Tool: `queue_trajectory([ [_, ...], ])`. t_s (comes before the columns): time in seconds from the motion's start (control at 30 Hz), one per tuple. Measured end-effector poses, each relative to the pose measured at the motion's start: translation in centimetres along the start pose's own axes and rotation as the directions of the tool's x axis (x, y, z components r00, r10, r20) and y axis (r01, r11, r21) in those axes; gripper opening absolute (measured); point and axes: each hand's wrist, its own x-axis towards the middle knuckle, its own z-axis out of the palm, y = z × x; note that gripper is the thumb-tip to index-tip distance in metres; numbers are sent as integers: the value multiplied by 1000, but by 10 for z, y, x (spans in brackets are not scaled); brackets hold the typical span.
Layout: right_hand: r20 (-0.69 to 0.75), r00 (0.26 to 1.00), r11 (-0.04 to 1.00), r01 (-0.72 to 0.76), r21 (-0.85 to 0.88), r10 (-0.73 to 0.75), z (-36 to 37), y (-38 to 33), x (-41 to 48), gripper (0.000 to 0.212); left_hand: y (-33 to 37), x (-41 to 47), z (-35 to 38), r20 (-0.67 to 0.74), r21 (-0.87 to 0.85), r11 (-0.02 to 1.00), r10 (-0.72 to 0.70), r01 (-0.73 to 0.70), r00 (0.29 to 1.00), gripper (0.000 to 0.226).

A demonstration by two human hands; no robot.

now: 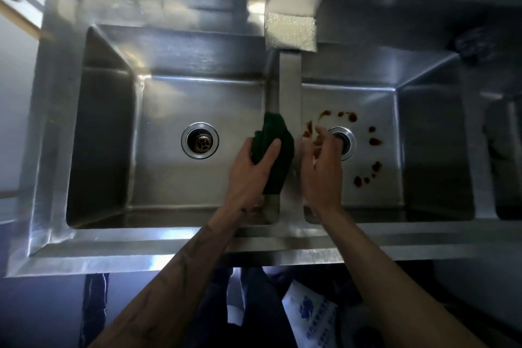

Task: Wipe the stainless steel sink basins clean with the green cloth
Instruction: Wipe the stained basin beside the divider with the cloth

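Your left grip (250,169) clamps the bunched green cloth (275,147) over the divider (289,79), your right grip (322,169) loose and empty, likely readying it for the brown stains (375,141) in the right basin (375,104).

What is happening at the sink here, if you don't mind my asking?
A person is cleaning a double stainless steel sink. Their left hand grips a crumpled dark green cloth over the divider between the basins, while the right hand, holding nothing, hovers over the right basin. Reddish-brown stains ring that basin's drain, not yet wiped; the left basin looks clean.
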Motion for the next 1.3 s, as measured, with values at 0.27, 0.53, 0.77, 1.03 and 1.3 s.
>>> queue_trajectory([
  [0.27, 5, 995, 989, 99, 111, -101, -51, -22, -3, 62, 47, -3, 53, 178, -142, 990, 49, -23, 983, 58],
  [0.53, 42, 997, 988, -69, 135, 63, -63, 29, 44, 53, 39, 17, 91, 233, 210, 968, 89, -139, 968, 60],
  [0.77, 195, 979, 998, -64, 9, 61, -51, 96, 127, 43, -5, 75, 88, -36, 856, 424, 618, -294, 785, 39],
  [1.03, 364, 931, 1000, -2, -18, 8, 7, 115, 209, 58, -25, 94, 96, -13, 933, 270, 684, -236, 729, 47],
  [1.3, 271, 949, 919, 243, -311, -160, 77, 156, 238, 63, -27, 96, 98, -15, 940, 255, 694, -226, 720, 45],
])
